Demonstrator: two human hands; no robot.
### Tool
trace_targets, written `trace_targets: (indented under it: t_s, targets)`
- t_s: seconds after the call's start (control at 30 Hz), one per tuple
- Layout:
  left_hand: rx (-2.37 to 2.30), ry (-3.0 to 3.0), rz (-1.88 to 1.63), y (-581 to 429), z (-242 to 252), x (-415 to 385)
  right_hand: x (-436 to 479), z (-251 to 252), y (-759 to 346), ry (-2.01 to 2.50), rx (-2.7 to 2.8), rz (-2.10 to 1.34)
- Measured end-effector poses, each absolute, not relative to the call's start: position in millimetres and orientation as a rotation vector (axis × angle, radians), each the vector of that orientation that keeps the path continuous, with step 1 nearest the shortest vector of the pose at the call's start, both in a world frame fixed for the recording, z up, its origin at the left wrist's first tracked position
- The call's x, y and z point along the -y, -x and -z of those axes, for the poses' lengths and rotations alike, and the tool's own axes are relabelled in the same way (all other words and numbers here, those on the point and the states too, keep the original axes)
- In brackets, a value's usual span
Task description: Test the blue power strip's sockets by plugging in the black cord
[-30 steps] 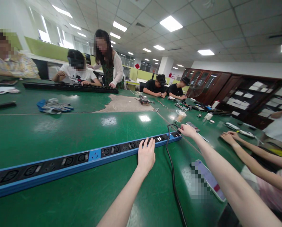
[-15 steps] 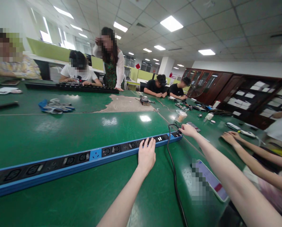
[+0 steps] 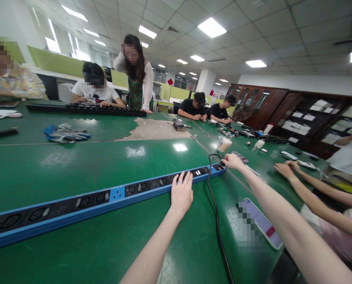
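A long blue power strip (image 3: 146,193) with black sockets and blue outlets lies slantwise across the green table. My left hand (image 3: 181,191) rests on its right part, the fingers stretched out and slightly apart over the sockets. At the strip's far right end, my right hand (image 3: 232,161) is closed in a pinch on a black plug (image 3: 222,164). Whether the plug sits in a socket there, I cannot tell. From it a black cable (image 3: 216,215) loops up, crosses over the strip and runs down to the bottom edge between my forearms.
A phone (image 3: 263,223) lies under my right forearm. Beyond the strip are work gloves (image 3: 66,133), a clear tub (image 3: 224,144) and a bare brown patch (image 3: 155,130) of tabletop. Another person's hands (image 3: 285,169) rest at the right. Several people sit or stand around the table.
The whole view has shifted slightly. Both hands keep their places on the strip and at the plug, and nothing else has visibly moved.
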State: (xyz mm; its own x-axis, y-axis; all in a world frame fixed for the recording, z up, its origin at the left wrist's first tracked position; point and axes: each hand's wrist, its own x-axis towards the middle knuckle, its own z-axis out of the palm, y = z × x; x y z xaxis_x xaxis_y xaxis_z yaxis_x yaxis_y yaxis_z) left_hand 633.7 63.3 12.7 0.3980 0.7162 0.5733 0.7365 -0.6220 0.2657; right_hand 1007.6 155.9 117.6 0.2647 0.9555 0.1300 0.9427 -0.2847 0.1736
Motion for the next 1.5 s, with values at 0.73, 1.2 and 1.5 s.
trace_targets:
  t_s: [0.73, 1.2, 1.5]
  targets:
    - [1.340, 2.600, 1.062, -634.1, -13.9, -62.7, -159.1, -102.7, -988.8, -2.559, -1.701, -0.268]
    - [1.333, 2.605, 1.070, -634.8, -11.5, -63.6, -171.6, -117.7, -1001.4, -2.428, -1.807, 0.093]
    - [1.343, 2.600, 1.064, -634.9, -10.4, -63.9, -167.5, -119.3, -998.9, -2.452, -1.811, 0.177]
